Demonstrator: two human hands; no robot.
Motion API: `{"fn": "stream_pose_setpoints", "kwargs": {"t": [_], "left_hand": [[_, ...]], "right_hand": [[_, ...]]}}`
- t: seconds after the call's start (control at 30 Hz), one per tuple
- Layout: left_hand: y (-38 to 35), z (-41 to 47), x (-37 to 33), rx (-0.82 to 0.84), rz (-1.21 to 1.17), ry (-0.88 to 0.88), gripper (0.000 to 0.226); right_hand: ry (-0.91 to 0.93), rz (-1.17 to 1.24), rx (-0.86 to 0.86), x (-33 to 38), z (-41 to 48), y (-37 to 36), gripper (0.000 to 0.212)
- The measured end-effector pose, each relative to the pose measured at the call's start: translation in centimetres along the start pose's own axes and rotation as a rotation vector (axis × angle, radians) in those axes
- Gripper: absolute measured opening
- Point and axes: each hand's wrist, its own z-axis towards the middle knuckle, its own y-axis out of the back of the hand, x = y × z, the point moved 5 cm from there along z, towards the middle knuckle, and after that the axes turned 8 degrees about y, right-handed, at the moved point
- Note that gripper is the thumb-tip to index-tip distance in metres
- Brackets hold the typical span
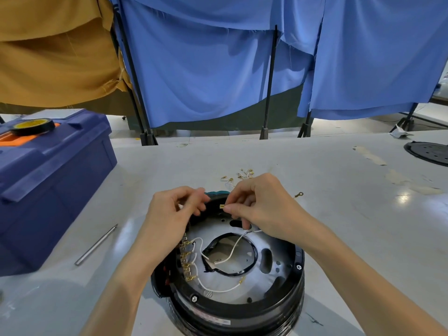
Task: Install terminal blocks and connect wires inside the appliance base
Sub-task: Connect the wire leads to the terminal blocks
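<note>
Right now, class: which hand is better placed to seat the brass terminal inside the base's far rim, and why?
Likely right. The right hand pinches the brass terminal on its white wire, above the far rim of the appliance base. The left hand is curled beside it; whether it holds anything is unclear.

The base [242,309] sits on the counter [339,214], near its front edge. A rod [96,244] lies to its left, and further left stands a toolbox [48,190] with a tape roll [32,127] on its lid. Loose terminals [242,174] lie behind the base, and a disc [429,152] lies far right. Curtains [218,69] hang behind the counter. The left hand [169,214] and right hand [261,207] are over the base's far rim. A wire [236,243] runs from the right fingers down into the base.
</note>
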Motion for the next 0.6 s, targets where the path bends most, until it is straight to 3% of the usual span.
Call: {"fn": "stream_pose_setpoints", "kwargs": {"t": [0.1, 0.27, 0.6], "left_hand": [[1.5, -0.2, 1.8, -0.141, 0.058, 0.067, 0.025], [0.2, -0.8, 4.8, -0.047, -0.141, 0.288, 0.025], [-0.6, -1.2, 5.0, -0.028, -0.285, 0.329, 0.03]], "right_hand": [[-0.025, 0.023, 0.025, -0.4, 0.0, -0.5, 0.007], [-0.019, 0.009, 0.16, -0.3, 0.3, -3.0, 0.006], [0.015, -0.183, 0.339, -0.5, 1.5, -6.4, 0.01]]}}
